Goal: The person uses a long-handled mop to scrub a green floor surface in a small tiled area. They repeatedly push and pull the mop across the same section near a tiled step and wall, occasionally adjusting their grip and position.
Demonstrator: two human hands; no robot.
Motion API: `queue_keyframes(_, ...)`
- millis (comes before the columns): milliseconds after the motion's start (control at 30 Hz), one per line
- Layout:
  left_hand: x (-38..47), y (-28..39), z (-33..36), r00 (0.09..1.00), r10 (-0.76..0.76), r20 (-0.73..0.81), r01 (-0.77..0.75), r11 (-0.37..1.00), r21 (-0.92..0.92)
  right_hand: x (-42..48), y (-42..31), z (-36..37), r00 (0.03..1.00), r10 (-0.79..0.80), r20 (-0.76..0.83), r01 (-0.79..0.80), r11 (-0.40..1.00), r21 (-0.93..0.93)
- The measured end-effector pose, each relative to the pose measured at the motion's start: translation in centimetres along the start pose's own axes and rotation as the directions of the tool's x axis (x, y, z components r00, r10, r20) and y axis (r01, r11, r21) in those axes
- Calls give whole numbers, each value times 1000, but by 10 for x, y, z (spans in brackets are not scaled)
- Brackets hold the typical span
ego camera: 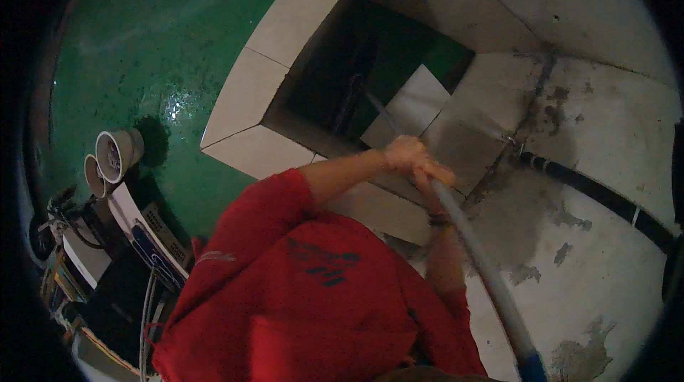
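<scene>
A long metal pole (481,259) runs slantwise from the tiled basin (459,144) toward the lower right, where it ends in a blue grip. My left hand (402,152) is wrapped around it over the basin's near side. Close behind, my right hand (435,172) also grips the pole, partly hidden by it; both hands are a little blurred. At the far end of the pole a dark, long tool head (352,91) rests low in the basin's shadow. Its exact kind cannot be told. Part of the basin floor is green, with pale tiles beside it.
The pale tiled rim (240,88) borders a wet green floor (160,61). White buckets (118,157) stand at left, above a cluster of assorted items (96,259). A black insulated pipe (593,187) meets a metal tap (510,140) along the stained wall (604,254) at right.
</scene>
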State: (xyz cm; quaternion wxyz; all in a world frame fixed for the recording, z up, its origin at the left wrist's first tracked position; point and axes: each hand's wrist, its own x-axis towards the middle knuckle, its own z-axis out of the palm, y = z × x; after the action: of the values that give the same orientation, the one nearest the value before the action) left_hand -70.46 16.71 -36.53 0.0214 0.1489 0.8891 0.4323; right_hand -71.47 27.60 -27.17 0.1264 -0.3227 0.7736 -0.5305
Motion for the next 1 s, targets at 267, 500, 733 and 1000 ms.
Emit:
queue_keyframes(267, -25, 67, -62, 965, 133, -226, -184, 958, -220, 3, -87, -19, 987, -145, 74, 144, 989, 29)
queue_keyframes(500, 0, -23, 17, 996, 71, 45, -66, 992, -104, -17, 5, 13, 975, 204, -91, -210, 975, -66)
queue_keyframes(733, -5, 79, -47, 965, 56, 254, -13, 985, -171, -78, -43, -52, 964, 261, -56, -266, 913, -310)
queue_keyframes(1000, 7, 10, 22, 931, 106, 348, -72, 992, -107, -101, 57, -17, 976, 218, -7, -213, 945, -247)
